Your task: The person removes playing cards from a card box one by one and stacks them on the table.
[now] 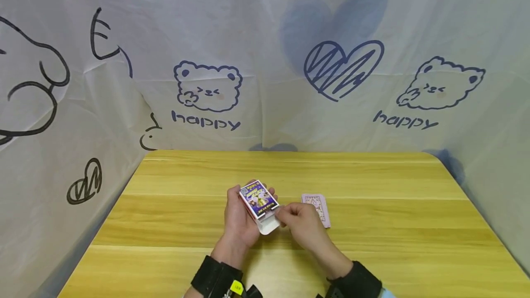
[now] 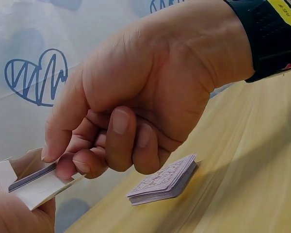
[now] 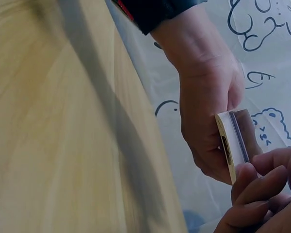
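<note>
My left hand (image 1: 239, 224) holds a small playing card box (image 1: 258, 198) with a purple and yellow printed face and a white open end flap (image 1: 270, 225). Inside the open end, a thin stack of cards (image 2: 31, 177) shows as a dark edge in the left wrist view. The right hand (image 1: 305, 226) pinches the end of these cards at the box opening, its other fingers curled in. In the right wrist view, the left hand (image 3: 203, 97) grips the box (image 3: 236, 141) from behind. How many cards sit inside is hidden.
On the wooden table (image 1: 165, 224), a deck of pink patterned cards (image 2: 162, 182) lies just beyond the right hand, partly covered by it in the head view. White cloth (image 1: 265, 59) with drawn bears and hearts hangs behind and beside the table.
</note>
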The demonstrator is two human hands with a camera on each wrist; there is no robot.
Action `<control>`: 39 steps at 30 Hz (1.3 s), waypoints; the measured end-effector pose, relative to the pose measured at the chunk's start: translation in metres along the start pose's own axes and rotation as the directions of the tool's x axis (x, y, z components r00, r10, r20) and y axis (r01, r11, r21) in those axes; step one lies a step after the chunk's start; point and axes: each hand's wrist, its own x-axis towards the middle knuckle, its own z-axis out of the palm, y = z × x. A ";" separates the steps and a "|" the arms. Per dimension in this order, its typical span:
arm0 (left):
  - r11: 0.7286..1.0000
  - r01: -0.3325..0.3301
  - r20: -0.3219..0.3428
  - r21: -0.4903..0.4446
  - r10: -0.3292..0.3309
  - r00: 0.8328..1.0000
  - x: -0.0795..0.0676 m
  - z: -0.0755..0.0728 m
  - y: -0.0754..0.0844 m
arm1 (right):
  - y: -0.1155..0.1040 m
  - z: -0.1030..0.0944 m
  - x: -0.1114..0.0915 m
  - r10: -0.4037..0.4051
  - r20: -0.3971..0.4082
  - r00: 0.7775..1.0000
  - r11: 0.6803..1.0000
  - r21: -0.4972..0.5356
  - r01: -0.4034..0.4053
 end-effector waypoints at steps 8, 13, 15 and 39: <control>1.000 -0.001 0.026 0.026 0.000 1.000 -0.002 0.001 -0.002 | 0.002 0.005 0.000 0.088 -0.050 0.995 0.992 0.095 -0.083; 0.999 0.004 0.033 0.033 -0.005 0.999 -0.002 0.001 -0.003 | 0.004 0.008 -0.001 0.111 -0.067 0.991 0.986 0.133 -0.102; 0.999 0.009 0.040 0.033 -0.010 0.999 -0.002 0.001 -0.003 | 0.006 0.009 -0.001 0.111 -0.080 0.991 0.986 0.135 -0.099; 0.999 0.028 0.067 0.040 -0.031 0.997 -0.001 0.001 0.000 | 0.003 0.007 -0.004 0.193 0.033 0.981 0.927 0.320 -0.193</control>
